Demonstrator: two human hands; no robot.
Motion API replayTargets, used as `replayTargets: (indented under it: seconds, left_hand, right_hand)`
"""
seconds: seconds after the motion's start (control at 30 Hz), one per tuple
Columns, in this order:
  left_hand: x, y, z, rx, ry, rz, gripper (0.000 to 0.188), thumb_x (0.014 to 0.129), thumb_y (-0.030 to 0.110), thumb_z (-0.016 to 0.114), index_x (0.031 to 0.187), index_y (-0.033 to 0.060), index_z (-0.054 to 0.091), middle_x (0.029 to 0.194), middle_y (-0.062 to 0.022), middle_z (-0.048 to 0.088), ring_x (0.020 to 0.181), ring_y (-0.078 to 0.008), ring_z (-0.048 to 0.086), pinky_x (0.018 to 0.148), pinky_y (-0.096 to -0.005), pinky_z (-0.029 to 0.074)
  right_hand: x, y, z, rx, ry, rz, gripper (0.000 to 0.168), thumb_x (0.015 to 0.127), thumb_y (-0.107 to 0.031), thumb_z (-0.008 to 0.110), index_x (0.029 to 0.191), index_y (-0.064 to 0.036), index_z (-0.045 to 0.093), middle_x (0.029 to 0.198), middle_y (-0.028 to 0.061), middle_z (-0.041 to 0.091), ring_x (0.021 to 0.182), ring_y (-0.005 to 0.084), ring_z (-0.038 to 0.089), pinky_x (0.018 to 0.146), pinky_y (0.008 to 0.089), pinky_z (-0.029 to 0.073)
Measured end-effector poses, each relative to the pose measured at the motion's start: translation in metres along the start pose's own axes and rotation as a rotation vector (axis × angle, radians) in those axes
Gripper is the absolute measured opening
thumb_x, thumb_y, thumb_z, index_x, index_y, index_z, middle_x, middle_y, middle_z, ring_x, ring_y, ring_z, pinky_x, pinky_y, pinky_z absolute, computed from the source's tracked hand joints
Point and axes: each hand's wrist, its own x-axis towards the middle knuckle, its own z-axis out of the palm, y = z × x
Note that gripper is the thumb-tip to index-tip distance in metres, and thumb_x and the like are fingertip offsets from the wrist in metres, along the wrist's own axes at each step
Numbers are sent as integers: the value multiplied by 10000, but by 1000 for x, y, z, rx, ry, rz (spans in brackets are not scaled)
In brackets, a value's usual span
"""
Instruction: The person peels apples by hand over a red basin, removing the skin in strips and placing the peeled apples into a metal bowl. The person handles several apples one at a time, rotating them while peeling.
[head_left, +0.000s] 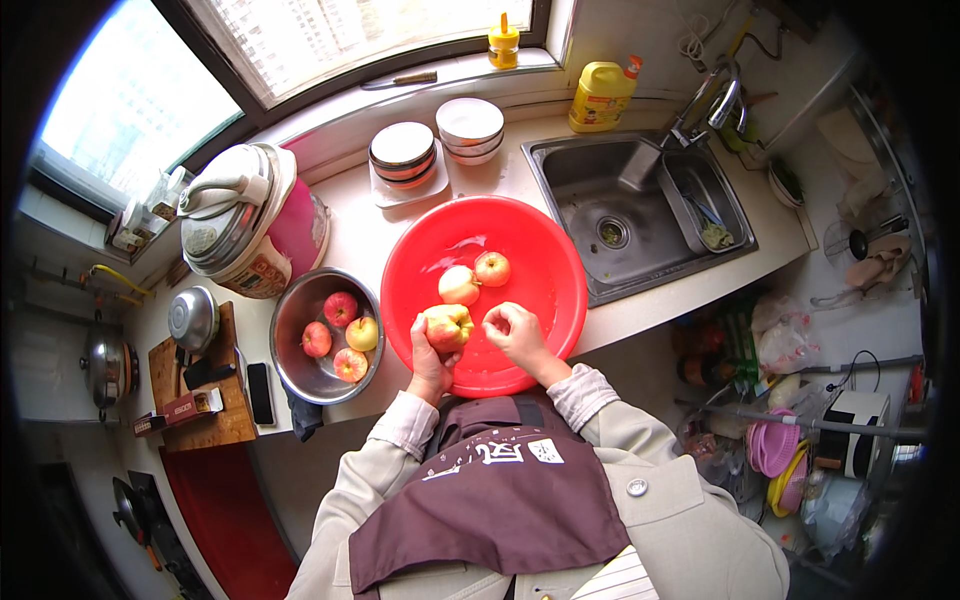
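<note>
My left hand (433, 364) grips a yellow-red apple (448, 328) above the near part of a red plastic basin (551, 232). To the right of that apple is my right hand (517, 335), its fingers curled together and apart from the fruit; whether they pinch something small cannot be seen. A pale yellow apple (458, 286) and a redder apple (493, 269) lie side by side in the basin, which seems to hold water. Left of the basin stands a stainless steel bowl (281, 330) with several apples (340, 309) inside.
A steel sink (577, 187) is set into the counter at right. Behind the basin are stacked bowls (470, 124) and stacked dishes (403, 146). A rice cooker (225, 210) stands back left. A wooden cutting board (232, 390) and a phone (260, 394) lie left. A knife (405, 79) rests on the windowsill.
</note>
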Motion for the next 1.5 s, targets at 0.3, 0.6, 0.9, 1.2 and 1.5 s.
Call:
replayTargets:
  seconds: [0.3, 0.6, 0.9, 1.2, 1.5]
  left_hand:
    - [-1, 0, 6, -68, 74, -9, 576, 808, 618, 463, 1064, 113, 569, 884, -33, 633, 703, -139, 607, 472, -204, 424]
    - [4, -5, -4, 6, -58, 4, 528, 856, 563, 424, 1066, 100, 564, 871, -29, 630, 629, -112, 573, 429, -201, 361]
    - [6, -9, -4, 62, -123, 50, 412, 920, 476, 447, 1131, 127, 510, 1046, -59, 604, 846, -129, 594, 580, -233, 449]
    - [11, -16, -6, -20, 48, 55, 390, 944, 258, 523, 1254, 131, 323, 1275, -126, 472, 1126, -266, 535, 846, -437, 516]
    - [23, -24, -7, 98, 172, -4, 325, 965, 319, 476, 1208, 103, 472, 1206, -90, 530, 1101, -204, 541, 818, -435, 526]
  right_hand:
    - [8, 39, 2, -156, 99, 254, 118, 729, -52, 679, 848, -59, 675, 820, 100, 603, 753, 228, 617, 686, 318, 503]
    - [9, -39, -7, -310, 108, -430, 69, 702, -139, 682, 748, -114, 638, 778, 25, 566, 780, 216, 544, 698, 363, 437]
    - [15, 3, 1, -274, 98, -236, 115, 695, -131, 658, 714, -61, 568, 699, 67, 551, 678, 244, 550, 642, 363, 464]
    - [23, 82, 2, 633, 196, 884, 320, 942, -253, 498, 1174, -34, 502, 988, 96, 586, 796, 172, 588, 641, 297, 501]
    - [21, 6, 7, 1125, -62, 575, 333, 981, -249, 420, 1127, 6, 576, 1120, 145, 619, 1010, 236, 603, 904, 312, 459]
